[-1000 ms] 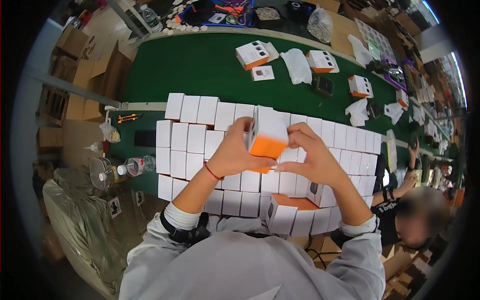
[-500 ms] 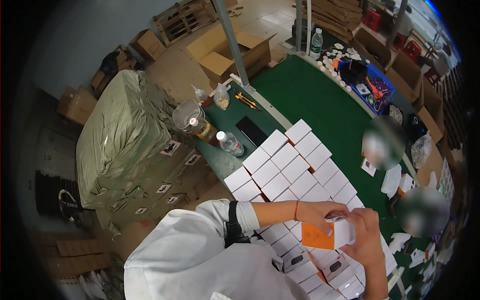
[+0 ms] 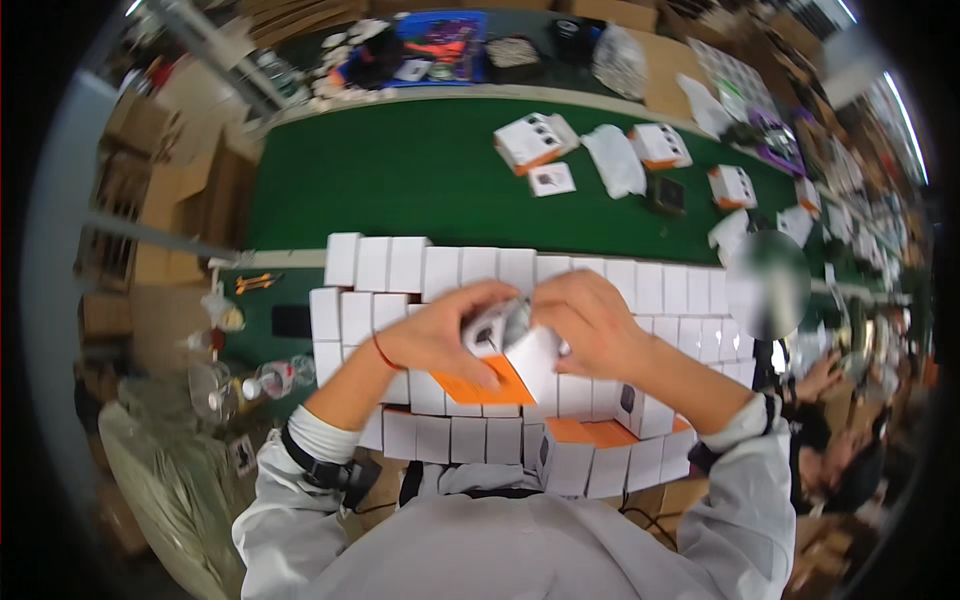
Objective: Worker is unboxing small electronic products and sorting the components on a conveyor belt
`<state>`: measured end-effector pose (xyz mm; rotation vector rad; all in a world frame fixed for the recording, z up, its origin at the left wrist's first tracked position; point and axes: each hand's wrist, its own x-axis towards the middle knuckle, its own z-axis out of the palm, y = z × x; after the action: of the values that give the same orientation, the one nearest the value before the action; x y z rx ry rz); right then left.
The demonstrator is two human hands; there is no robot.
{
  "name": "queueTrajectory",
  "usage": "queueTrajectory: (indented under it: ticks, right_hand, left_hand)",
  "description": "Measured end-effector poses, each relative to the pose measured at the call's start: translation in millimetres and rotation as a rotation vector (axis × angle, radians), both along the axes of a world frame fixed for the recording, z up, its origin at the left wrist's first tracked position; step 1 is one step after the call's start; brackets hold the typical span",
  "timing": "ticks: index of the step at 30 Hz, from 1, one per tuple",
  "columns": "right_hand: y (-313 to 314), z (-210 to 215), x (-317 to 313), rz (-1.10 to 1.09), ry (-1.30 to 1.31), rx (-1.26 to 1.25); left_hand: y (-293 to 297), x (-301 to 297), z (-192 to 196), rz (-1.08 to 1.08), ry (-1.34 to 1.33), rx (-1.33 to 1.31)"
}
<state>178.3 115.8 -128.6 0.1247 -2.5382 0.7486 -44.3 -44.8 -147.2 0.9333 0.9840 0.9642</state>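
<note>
A small white and orange box (image 3: 490, 381) is held in front of me, tilted, above rows of similar boxes. My left hand (image 3: 440, 335) is closed around its left side, the thumb lying along the orange face. At the upper right end, which looks open, my right hand (image 3: 598, 322) has its fingers curled over the edge. Something greyish and shiny shows in the opening between my hands, too blurred to name. The white boxes (image 3: 345, 258) stand packed side by side under and around both hands; a few near me show orange sides.
Beyond the boxes runs a green work surface (image 3: 380, 180) with opened boxes (image 3: 531, 142) and a white bag (image 3: 614, 162). At left are a dark phone (image 3: 291, 321), a bottle (image 3: 280, 377) and an orange utility knife (image 3: 260, 283). Another person (image 3: 840, 465) is at right.
The view has swung to the right, so the box rows now run across in front of me. Both hands stay on the same box, whose orange face now points toward me.
</note>
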Motion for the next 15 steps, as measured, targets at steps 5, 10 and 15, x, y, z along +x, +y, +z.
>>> queueTrajectory:
  ticks: [5,10,15]
  right_hand:
    - [50,-24,9,-0.355,0.482,-0.096]
    - [124,-80,-73,-0.304,-0.354,-1.073]
    - [183,-178,-57,-0.477,-0.254,-1.090]
  left_hand:
    - [78,-51,-9,0.231,-0.002,-0.087]
    - [168,-44,-44,0.064,0.893,0.298]
    - [226,-20,-124,0.209,1.027,0.352]
